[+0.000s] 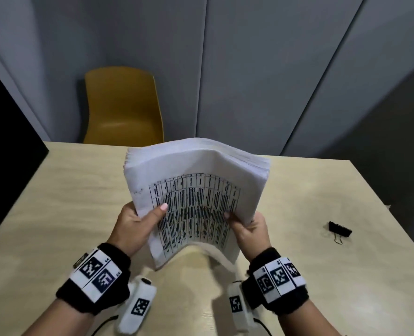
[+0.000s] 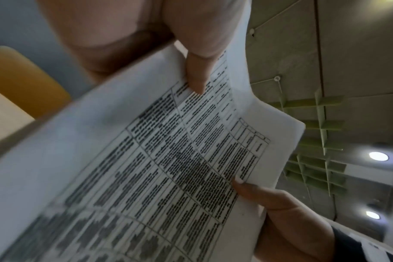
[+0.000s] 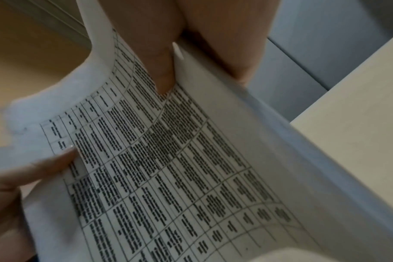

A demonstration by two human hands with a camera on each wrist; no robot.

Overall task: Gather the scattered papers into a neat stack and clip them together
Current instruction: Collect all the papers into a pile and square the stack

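The table (image 1: 79, 190) runs pale wood under you, w/ a yellow chair (image 1: 122, 105) behind its far edge. Your paper stack (image 1: 196, 190) is up off the table, bowed into an arch between both hands, printed grid facing you. Left hand (image 1: 134, 229) grips the stack's left edge, thumb (image 2: 196, 74) on the top sheet, fingers curled behind. Right hand (image 1: 248, 231) grips the right edge the same way, thumb (image 3: 163, 70) pressed on the print. The black binder clip (image 1: 339, 230) lies on the table well right of your right hand, apart from the stack.
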